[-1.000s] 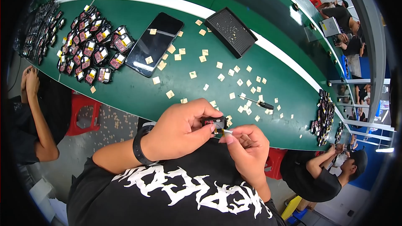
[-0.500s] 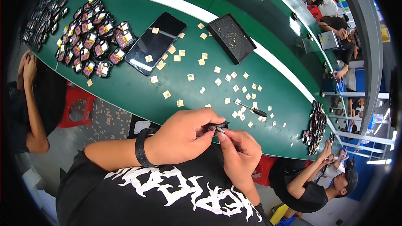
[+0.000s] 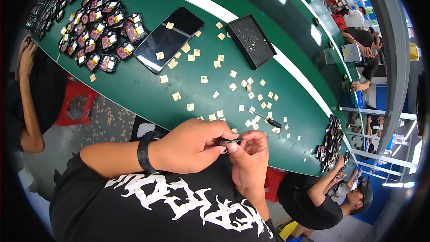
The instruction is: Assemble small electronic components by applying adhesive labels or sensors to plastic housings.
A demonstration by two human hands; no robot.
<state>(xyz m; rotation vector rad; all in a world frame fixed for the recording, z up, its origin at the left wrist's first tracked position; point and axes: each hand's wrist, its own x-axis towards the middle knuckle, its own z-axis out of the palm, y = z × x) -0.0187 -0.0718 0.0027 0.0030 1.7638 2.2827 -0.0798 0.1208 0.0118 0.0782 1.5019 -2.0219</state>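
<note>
Over the near edge of the green table, my left hand [image 3: 186, 145] is closed around a small black electronic unit [image 3: 230, 142] with a reddish part showing. My right hand [image 3: 249, 154] pinches the same unit's right end, thumb below and fingers curled behind. Fingers cover most of the unit. Beyond my hands lie many small cream paper squares [image 3: 204, 79], and a screwdriver [image 3: 272, 122] with a black handle rests among them. A blurred tan bit [image 3: 249, 88] shows above the squares.
A large dark tablet-like slab [image 3: 168, 40] lies left of a black tray [image 3: 251, 42] holding tiny pieces. Piles of black-and-red units [image 3: 107, 40] cover the left; another pile [image 3: 331, 145] sits at right. Co-workers sit on both sides, beside red stools [image 3: 76, 103].
My right thumb and fingers have shifted from holding a small pale piece at the unit onto the unit's end. The pale piece no longer shows. The blurred tan bit has appeared; the view has shifted slightly.
</note>
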